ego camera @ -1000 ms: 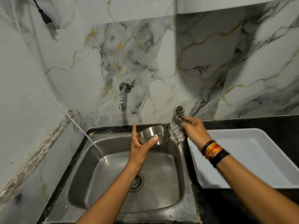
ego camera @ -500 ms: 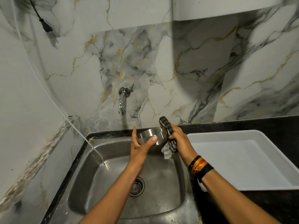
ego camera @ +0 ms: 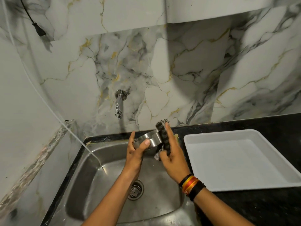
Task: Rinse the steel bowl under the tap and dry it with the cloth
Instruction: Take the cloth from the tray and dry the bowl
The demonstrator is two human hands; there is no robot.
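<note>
While no water is seen running from the tap (ego camera: 118,110), the steel sink (ego camera: 97,168) is spread beneath both arms, with a white tray (ego camera: 241,160) set on the dark counter (ego camera: 260,207) to its right. Above the back of the basin, the steel bowl (ego camera: 150,140) is held tilted on its side by the left hand (ego camera: 136,151), thumb laid across its outer wall and fingers behind it. The striped cloth (ego camera: 163,136) is pressed against the bowl's right side by the right hand (ego camera: 172,157), fingers closed over it. Drying is judged to be under way. A wet, smooth wall could be lost from so light a pinch if the cloth is pushed hard sideways, and the bowl dropped into the basin.
</note>
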